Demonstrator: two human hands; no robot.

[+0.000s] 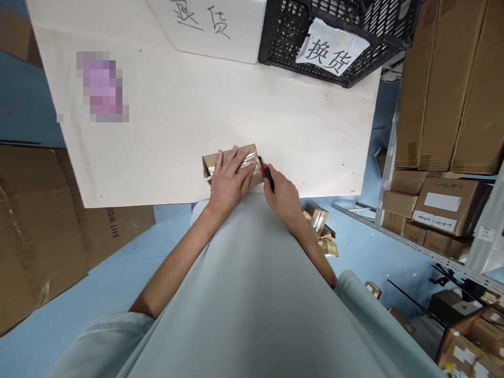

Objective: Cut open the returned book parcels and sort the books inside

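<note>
A small brown cardboard parcel (252, 157) wrapped in clear tape lies near the front edge of the white table (189, 110). My left hand (228, 178) lies flat on top of it, fingers spread, pressing it down. My right hand (284, 197) is closed round a red and black utility knife (266, 173). The knife's tip touches the parcel's right end.
At the table's far side stand a white foam box (220, 26) and a black plastic crate (338, 31) with a paper label. Metal shelves with cardboard boxes (437, 205) stand on the right. Large cardboard sheets (35, 226) lean on the left. Small boxes (321, 226) lie on the blue floor.
</note>
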